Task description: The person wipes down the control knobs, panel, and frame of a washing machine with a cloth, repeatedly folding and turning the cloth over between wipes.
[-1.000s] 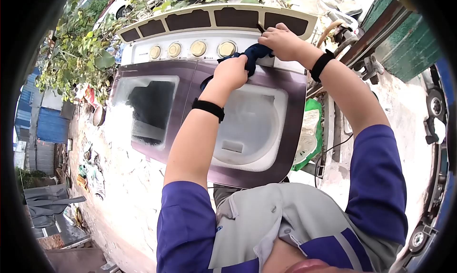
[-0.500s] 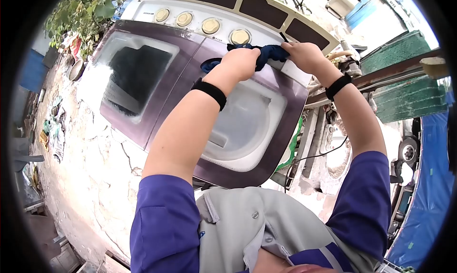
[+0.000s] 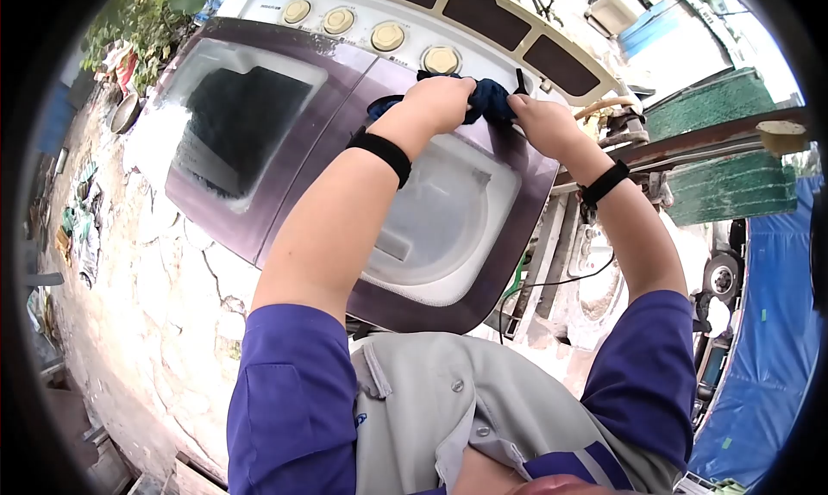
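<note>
A dark blue cloth, bunched and twisted, stretches between my two hands over the back of a twin-tub washing machine. My left hand is closed around its left part, with a loose end showing past the wrist. My right hand pinches the right end, where a short dark strip sticks up. Below the cloth lies the machine's purple-framed, see-through right lid. Both lids are down. Each wrist wears a black band.
Several cream knobs line the white control panel behind the cloth. Right of the machine are a rusty metal beam, a green corrugated sheet and a thin black cable. A blue tarp hangs farther right. Cracked concrete lies left.
My right hand has moved slightly down and toward my left, bringing the hands closer together. The cloth between them is more bunched, and both hands still hold it.
</note>
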`<state>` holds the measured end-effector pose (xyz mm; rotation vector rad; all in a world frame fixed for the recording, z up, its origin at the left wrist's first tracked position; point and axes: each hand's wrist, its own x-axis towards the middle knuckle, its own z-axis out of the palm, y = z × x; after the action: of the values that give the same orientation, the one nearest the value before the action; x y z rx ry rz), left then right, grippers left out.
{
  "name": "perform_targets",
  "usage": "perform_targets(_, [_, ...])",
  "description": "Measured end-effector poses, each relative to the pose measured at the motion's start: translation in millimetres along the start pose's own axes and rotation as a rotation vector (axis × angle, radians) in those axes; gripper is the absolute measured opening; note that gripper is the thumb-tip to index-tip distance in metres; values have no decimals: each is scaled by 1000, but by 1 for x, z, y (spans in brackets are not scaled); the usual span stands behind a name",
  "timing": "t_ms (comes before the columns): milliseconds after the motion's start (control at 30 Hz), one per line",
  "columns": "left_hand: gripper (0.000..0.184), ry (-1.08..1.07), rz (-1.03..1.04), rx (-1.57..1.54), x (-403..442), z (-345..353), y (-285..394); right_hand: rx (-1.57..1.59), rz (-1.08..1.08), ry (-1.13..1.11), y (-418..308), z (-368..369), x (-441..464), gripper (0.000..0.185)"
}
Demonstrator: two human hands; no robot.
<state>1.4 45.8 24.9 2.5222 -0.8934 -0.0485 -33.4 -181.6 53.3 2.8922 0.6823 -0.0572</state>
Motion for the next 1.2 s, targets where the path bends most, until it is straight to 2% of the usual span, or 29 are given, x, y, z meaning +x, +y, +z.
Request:
perform_targets(200, [18,14,20,1,1,1,-2,206,82,46,-12,8,-1,22])
perform_targets(400, [18,33,37,-22,1,1,-4,247,202,-17,-15,6,17,22])
perform_targets(500, [19,24,-23,-100,0,-3,-4,286,230,-34,-10,6,27,21])
perform_targets(533, [21,37,-34,-140,0,-5,-5,281,204,25,-7,10,28,20])
perform_targets(633, [23,43,-60,-207,2,-9,-7,848,488,-137,-3,-9,29,21])
perform_targets(667, [25,44,-69,-246,3,-8,-11,904,480,-77,-7,-21,25,25])
perform_targets(767, [28,-17,-85,-358,5,-16,-16,882,417,51,2,-27,24,26])
perform_targets(867, [29,-1,-121,-402,7,-18,-18,592,110,243,8,-25,21,29])
perform_targets(967, [29,7,-143,-436,6,-17,-17,29,67,355,9,-10,25,35])
perform_targets(1000, [28,11,-138,-440,7,-15,-18,3,126,288,6,-10,25,36])
perform_targets(1100, [28,44,-115,-407,7,-12,-18,14,197,199,-6,-3,24,15])
perform_targets(1133, [28,58,-109,-394,5,-11,-17,50,180,184,-11,0,21,20])
perform_targets(1200, [27,10,-148,-426,1,-14,-12,118,181,133,-20,10,15,17])
